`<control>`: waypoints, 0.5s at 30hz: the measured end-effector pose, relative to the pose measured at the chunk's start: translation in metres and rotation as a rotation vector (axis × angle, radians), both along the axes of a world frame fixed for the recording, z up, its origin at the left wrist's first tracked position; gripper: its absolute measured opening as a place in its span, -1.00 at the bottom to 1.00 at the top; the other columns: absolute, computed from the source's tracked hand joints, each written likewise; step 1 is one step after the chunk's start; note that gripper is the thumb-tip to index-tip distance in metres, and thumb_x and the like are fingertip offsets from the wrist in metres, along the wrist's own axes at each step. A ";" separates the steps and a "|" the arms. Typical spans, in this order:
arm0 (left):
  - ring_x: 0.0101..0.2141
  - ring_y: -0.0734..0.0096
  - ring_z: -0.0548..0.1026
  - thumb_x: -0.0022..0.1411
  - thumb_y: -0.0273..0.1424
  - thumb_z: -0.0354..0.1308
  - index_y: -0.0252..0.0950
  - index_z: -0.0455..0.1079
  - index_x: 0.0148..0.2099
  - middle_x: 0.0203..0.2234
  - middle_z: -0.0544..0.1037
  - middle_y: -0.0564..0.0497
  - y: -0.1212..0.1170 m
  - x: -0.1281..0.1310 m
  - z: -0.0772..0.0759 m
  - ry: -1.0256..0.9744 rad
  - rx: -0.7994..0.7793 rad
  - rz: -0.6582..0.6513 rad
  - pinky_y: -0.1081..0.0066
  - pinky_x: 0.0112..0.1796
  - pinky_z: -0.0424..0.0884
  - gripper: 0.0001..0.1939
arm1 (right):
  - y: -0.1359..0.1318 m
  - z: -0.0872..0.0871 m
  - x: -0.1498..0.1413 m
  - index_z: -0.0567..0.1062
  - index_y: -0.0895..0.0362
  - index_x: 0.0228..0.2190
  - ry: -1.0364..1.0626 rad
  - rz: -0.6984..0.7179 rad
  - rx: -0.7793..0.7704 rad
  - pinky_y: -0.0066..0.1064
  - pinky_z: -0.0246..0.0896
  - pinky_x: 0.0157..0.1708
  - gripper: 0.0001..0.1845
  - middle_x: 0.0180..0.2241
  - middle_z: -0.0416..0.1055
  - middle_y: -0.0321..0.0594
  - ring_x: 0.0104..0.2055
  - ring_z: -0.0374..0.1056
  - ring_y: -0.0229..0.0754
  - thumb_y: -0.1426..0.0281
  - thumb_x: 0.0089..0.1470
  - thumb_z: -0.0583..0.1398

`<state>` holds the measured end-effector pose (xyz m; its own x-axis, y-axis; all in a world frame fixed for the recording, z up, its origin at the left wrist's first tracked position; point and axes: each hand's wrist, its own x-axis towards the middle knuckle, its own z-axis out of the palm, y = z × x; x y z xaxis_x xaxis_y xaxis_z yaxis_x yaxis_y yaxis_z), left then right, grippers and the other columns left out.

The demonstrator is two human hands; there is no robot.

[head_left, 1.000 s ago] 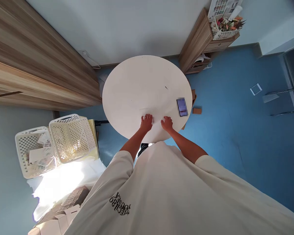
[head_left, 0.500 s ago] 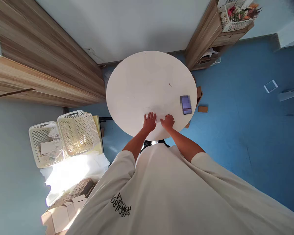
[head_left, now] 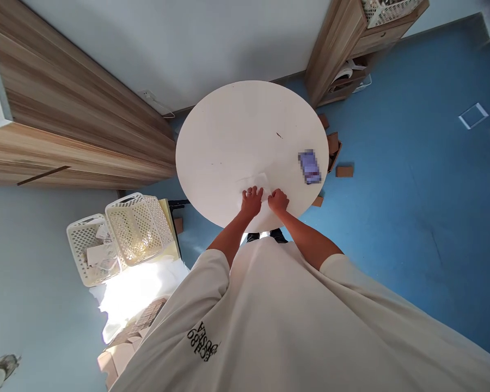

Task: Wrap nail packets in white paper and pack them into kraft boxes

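A thin, whitish, see-through sheet lies on the round white table near its front edge. I cannot tell whether it is plastic or paper. My left hand rests on the sheet's near part, palm down, with its fingers stretched out and a ring on one of them. Just to the right, my right hand is closed at the sheet's right edge, thumb and fingers pinched together on it. A blurred-out purple object lies on the table, right of my right hand.
White perforated baskets stand at the left, above folded cardboard. A tall wooden cabinet is at the upper left, and a wooden side cabinet at the upper right. Brown boxes lie on the blue floor beside the table.
My right hand's fingers have closed at the sheet's edge. More of the sheet now shows beyond my hands. The camera view has shifted slightly.
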<state>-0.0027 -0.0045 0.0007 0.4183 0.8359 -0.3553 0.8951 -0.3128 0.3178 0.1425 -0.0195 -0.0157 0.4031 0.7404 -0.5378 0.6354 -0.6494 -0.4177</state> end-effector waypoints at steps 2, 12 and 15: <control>0.35 -0.25 0.24 0.33 -0.45 0.20 -0.27 0.14 0.50 0.33 0.33 -0.37 0.002 0.000 0.001 -0.004 -0.019 0.027 -0.12 0.30 0.12 -0.25 | 0.000 0.006 0.000 0.36 0.03 -0.30 0.103 0.011 0.025 -0.30 0.20 -0.20 -0.91 -0.25 0.49 -0.20 -0.19 0.39 -0.09 0.48 0.18 0.15; 0.21 0.06 0.45 0.34 -0.63 0.04 -0.22 0.06 0.48 0.37 0.28 -0.29 -0.002 -0.022 0.009 -0.302 -0.124 0.175 0.15 0.08 0.45 -0.28 | -0.001 0.011 -0.023 0.38 0.03 -0.30 0.239 0.266 0.135 -0.39 0.13 -0.35 -0.93 -0.27 0.51 -0.28 -0.25 0.37 -0.16 0.45 0.19 0.17; 0.22 0.05 0.46 0.30 -0.68 -0.02 -0.18 0.02 0.52 0.47 0.13 -0.27 -0.006 -0.029 0.007 -0.346 -0.161 0.201 0.17 -0.01 0.54 -0.20 | -0.001 0.008 -0.029 0.39 0.02 -0.29 0.234 0.310 0.118 -0.38 0.13 -0.36 -0.96 -0.27 0.52 -0.27 -0.27 0.38 -0.15 0.41 0.24 0.16</control>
<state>-0.0319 -0.0109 0.0075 0.3701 0.8583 -0.3554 0.7655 -0.0650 0.6402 0.1140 -0.0207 -0.0078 0.0279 0.8698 -0.4926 0.6728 -0.3807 -0.6343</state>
